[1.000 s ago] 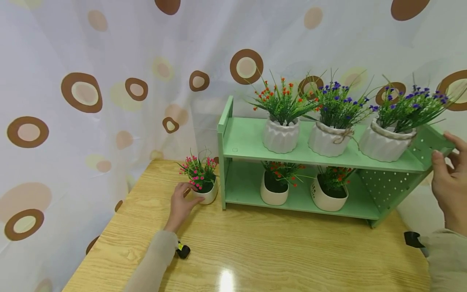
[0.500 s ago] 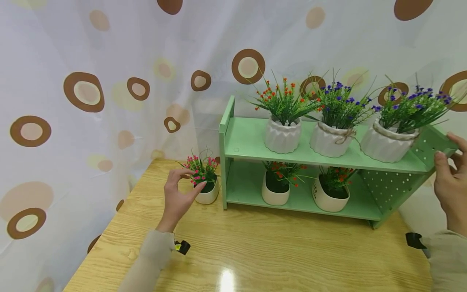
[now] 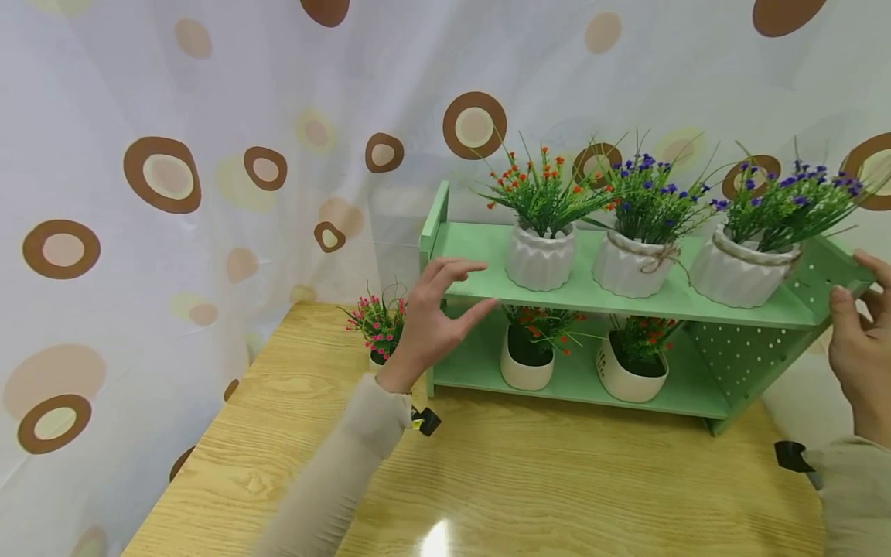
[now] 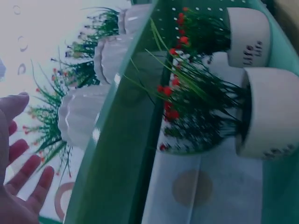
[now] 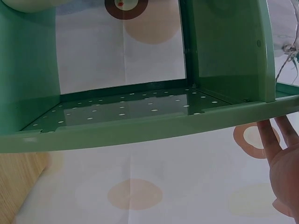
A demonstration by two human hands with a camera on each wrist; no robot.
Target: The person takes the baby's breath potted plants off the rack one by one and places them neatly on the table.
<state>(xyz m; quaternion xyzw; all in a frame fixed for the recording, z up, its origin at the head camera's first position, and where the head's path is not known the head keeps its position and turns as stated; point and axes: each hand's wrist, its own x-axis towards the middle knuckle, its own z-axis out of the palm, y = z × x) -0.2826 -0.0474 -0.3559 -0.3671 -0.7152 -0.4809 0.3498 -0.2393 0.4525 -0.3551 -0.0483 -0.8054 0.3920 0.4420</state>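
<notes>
A two-tier green shelf (image 3: pixel 465 237) stands on the wooden table. My left hand (image 3: pixel 426 329) hovers before its upper left end, thumb and fingers spread apart with nothing between them. In the left wrist view, the fingers (image 4: pixel 28 177) are near the top-tier plants. White fluted pots line the upper board: one with orange flowers (image 3: pixel 539 261) and two with purple flowers, a middle one (image 3: pixel 629 267) and a right one (image 3: pixel 739 271). At the shelf's right end panel (image 3: pixel 824 271), my right hand (image 3: pixel 863 348) grips the upper edge.
Two cream pots with red flowers, one left (image 3: pixel 527 371) and one right (image 3: pixel 629 379), sit on the lower board. Left of the shelf, a potted pink-flowered plant (image 3: pixel 376 321) is partly behind my left hand. A spotted curtain (image 3: pixel 230 77) hangs behind the table (image 3: pixel 529 480).
My left hand has let go of the pink-flowered pot, drawn back, then moved right and up to the shelf's front. The right hand keeps its place on the end panel.
</notes>
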